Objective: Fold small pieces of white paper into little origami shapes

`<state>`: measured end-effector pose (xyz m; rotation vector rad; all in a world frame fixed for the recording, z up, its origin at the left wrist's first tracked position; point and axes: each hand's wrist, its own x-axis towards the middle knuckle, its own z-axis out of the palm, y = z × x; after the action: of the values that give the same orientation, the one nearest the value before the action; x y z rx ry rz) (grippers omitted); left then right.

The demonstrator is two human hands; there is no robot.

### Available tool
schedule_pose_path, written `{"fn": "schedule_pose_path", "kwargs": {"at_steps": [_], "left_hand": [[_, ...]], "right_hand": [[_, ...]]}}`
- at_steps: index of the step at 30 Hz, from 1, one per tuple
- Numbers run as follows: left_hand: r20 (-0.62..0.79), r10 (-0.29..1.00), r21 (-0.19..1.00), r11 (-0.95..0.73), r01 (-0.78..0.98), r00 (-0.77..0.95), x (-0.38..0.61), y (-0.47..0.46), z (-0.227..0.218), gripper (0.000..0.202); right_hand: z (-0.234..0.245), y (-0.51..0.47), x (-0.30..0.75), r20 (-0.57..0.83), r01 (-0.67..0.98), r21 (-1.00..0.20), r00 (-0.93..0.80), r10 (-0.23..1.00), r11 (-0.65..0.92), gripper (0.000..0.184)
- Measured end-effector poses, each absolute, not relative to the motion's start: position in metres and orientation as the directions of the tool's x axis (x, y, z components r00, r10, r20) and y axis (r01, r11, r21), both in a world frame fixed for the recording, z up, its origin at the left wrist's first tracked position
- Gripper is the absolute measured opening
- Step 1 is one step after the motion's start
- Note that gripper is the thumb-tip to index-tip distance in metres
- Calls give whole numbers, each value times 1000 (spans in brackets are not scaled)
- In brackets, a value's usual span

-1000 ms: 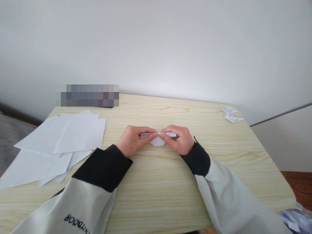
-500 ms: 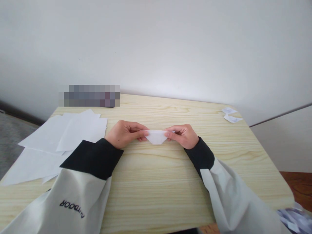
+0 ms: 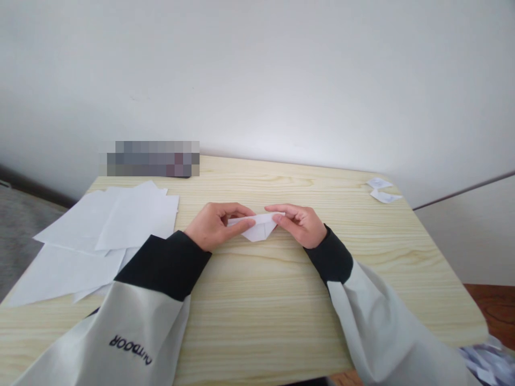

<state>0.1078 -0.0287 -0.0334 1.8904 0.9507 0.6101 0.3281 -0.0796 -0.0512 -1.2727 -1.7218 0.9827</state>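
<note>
A small folded white paper (image 3: 259,227) with a pointed lower edge lies at the middle of the pale wooden table (image 3: 261,300). My left hand (image 3: 217,226) pinches its left end between thumb and fingers. My right hand (image 3: 300,224) pinches its right end, index finger laid along the paper's top edge. Both hands rest on the tabletop, with black cuffs and light grey sleeves behind them.
A loose spread of white paper sheets (image 3: 96,236) covers the table's left side. Two small folded paper pieces (image 3: 382,190) sit at the far right corner. A blurred dark object (image 3: 148,159) lies at the back left by the white wall. Crumpled paper (image 3: 486,362) shows at bottom right.
My hands have moved a little closer together on the folded paper, and the paper has tipped so its top edge slants. The left arm has shifted slightly right.
</note>
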Motion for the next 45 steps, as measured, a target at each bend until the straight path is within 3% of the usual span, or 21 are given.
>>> {"fn": "schedule_pose_path", "kwargs": {"at_steps": [9, 17, 24, 32, 37, 45], "left_hand": [[195, 820, 780, -462, 422, 538, 125, -39, -38, 19], [152, 849, 826, -390, 406, 506, 126, -41, -34, 17], [-45, 766, 932, -199, 303, 641, 112, -29, -34, 24], [-10, 691, 957, -202, 207, 723, 98, -19, -40, 29], [3, 699, 949, -227, 218, 715, 99, -22, -36, 31], [46, 706, 895, -343, 285, 707, 107, -27, -36, 33]], "right_hand": [[-47, -85, 312, 234, 458, -846, -140, 962, 273, 12], [-49, -85, 315, 218, 489, -838, -107, 970, 242, 13], [-56, -82, 327, 103, 334, -928, -193, 976, 164, 24], [-56, -76, 340, 13, 174, -983, -274, 962, 62, 36], [-56, -76, 338, 19, 223, -972, -250, 968, 77, 35], [-49, -82, 325, 165, 383, -892, -216, 962, 239, 25]]}}
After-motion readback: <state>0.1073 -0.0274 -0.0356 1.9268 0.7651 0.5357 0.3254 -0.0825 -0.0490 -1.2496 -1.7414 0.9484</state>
